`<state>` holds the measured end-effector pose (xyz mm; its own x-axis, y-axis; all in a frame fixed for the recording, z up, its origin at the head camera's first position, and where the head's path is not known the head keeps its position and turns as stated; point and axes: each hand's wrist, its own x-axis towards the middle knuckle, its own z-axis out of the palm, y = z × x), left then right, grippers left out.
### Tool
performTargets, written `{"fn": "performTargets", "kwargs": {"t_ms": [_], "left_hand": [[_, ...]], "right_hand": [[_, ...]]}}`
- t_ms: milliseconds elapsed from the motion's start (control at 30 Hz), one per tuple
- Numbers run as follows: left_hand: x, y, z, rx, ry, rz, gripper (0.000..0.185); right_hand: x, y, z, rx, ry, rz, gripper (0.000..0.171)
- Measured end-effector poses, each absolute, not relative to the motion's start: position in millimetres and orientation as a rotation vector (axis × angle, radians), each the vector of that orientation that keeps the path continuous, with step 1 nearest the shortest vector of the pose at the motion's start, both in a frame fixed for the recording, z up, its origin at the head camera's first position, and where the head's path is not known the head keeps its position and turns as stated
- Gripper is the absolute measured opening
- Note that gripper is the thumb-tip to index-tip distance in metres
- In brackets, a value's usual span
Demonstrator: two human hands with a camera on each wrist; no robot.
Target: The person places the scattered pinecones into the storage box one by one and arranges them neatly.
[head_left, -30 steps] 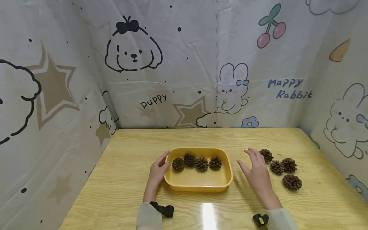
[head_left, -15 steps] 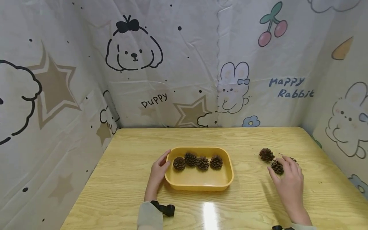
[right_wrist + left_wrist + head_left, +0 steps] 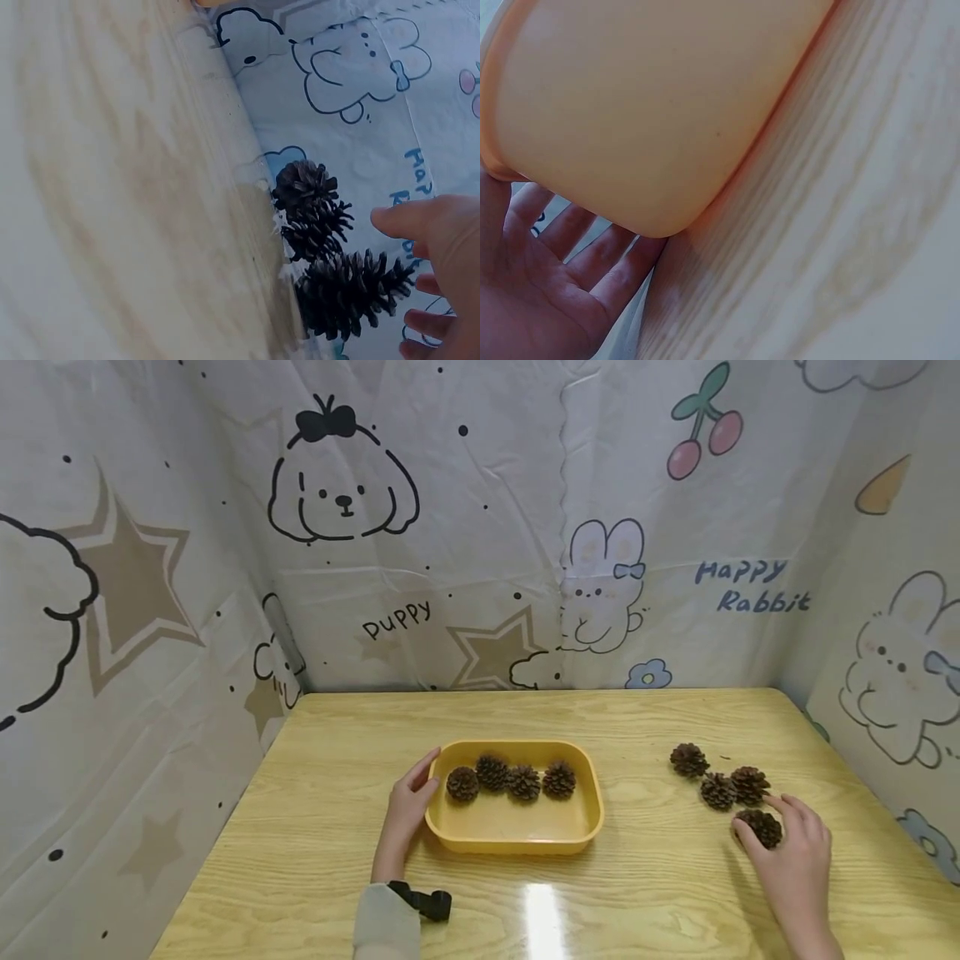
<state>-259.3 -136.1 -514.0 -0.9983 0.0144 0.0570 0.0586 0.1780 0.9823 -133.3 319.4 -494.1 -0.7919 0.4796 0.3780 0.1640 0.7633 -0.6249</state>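
Observation:
A yellow tray (image 3: 517, 845) stands mid-table with several pine cones (image 3: 510, 778) in a row along its far side. My left hand (image 3: 426, 774) rests flat against the tray's left wall; in the left wrist view its straight fingers (image 3: 592, 259) lie beside the tray wall (image 3: 652, 112). At the right, my right hand (image 3: 757, 817) curls thumb and fingers round the nearest loose pine cone (image 3: 767, 830). The right wrist view shows that cone (image 3: 352, 292) between the thumb (image 3: 405, 221) and the fingers.
Three more loose cones (image 3: 688, 759), (image 3: 717, 791), (image 3: 750, 783) lie just beyond the right hand. The wooden table (image 3: 322, 827) is closed in by cartoon-print cloth (image 3: 480, 568) at the back and on both sides. A black strap (image 3: 423, 902) sits on my left wrist.
My right hand has moved from beside the tray rightward to the loose cones and closed round the nearest one. The left hand and tray have stayed put.

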Motion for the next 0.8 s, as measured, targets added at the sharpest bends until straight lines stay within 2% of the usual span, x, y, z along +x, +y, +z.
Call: {"fn": "performTargets", "kwargs": {"t_ms": [400,800], "left_hand": [[-255.4,-136.6,-510.9,-0.093,-2.384,-1.991,0.047],[-257.9,-136.8,-512.4,-0.096,-2.402,-1.974,0.047]], "right_hand": [[-132.4,330.1,-502.3,-0.676,-2.567,0.949,0.069],[-131.7,333.4,-506.1,-0.664,-2.549,0.906,0.062]]}}
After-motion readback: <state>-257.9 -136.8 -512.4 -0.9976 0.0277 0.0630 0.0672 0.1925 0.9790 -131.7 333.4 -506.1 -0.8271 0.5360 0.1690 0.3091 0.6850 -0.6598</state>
